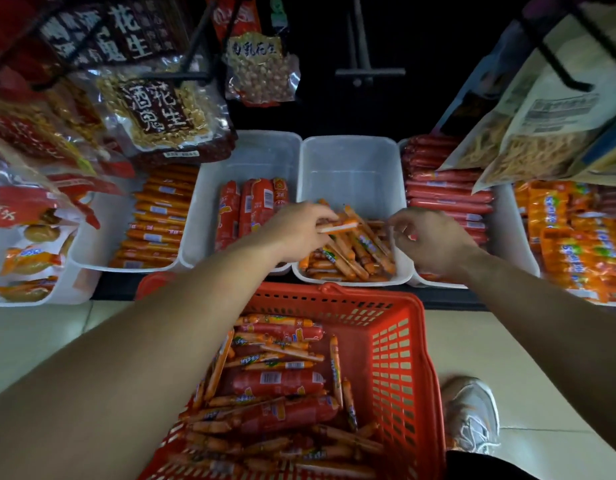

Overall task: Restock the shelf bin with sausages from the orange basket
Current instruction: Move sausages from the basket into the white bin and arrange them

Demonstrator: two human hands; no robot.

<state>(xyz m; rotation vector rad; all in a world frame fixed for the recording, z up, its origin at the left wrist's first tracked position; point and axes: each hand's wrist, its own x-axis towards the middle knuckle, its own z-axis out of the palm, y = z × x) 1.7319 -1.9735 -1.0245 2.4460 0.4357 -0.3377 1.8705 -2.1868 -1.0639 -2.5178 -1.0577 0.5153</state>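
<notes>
Your left hand point(301, 230), centre frame, pinches a thin orange sausage stick point(337, 227) between fingers and thumb over the white shelf bin point(350, 157). Your right hand point(434, 240), just right of it, hovers with fingers loosely curled and holds nothing that shows. The bin's near half holds a loose pile of thin sticks; its far half is bare. More lie in the orange basket point(396, 341) at the bottom, mixed with fatter red sausages point(279, 382). The sticks look light, fairly stiff and slick in their plastic skins; take several at mid-length. Upper left, hanging peanut bags point(161, 112) read "酒鬼花生". Sausage labels are too blurred to read.
</notes>
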